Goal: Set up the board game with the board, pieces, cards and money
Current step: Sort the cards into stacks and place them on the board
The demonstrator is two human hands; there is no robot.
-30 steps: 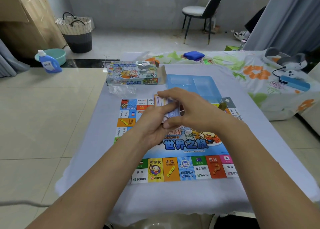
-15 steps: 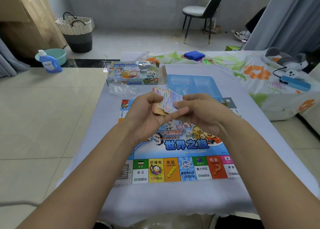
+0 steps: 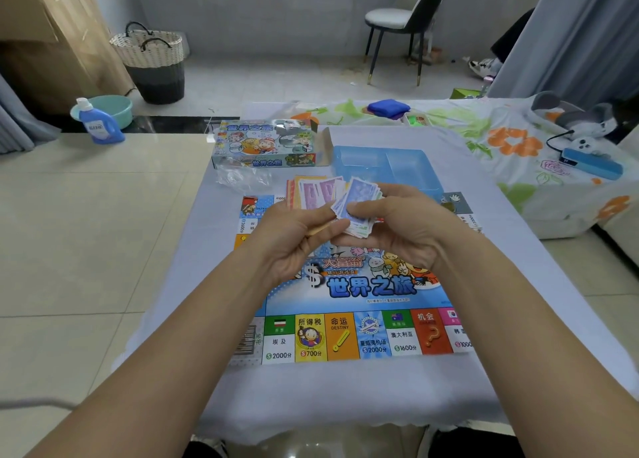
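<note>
both hands are raised over the far half of the game board (image 3: 349,319), which lies flat on the cloth-covered table (image 3: 484,371); the left hand (image 3: 294,236) has its fingers curled round a fanned stack of paper money (image 3: 313,193), pink and orange notes spreading up toward 12 o'clock from its thumb; the right hand (image 3: 397,226) grips a second, thicker bundle of notes (image 3: 356,208), blue on top, pinched between thumb and curled fingers, just at 3 o'clock of the left hand's fan and touching it; neither hand is slack or flat; at 12 o'clock of the hands sits an open blue plastic tray (image 3: 387,163), and at 11 o'clock the game box (image 3: 266,143) with a crumpled clear plastic bag (image 3: 242,181) just before it; the board's printed squares show along its near edge at 6 o'clock of the hands; whether pieces or cards lie on the board under the hands cannot be told.
</note>
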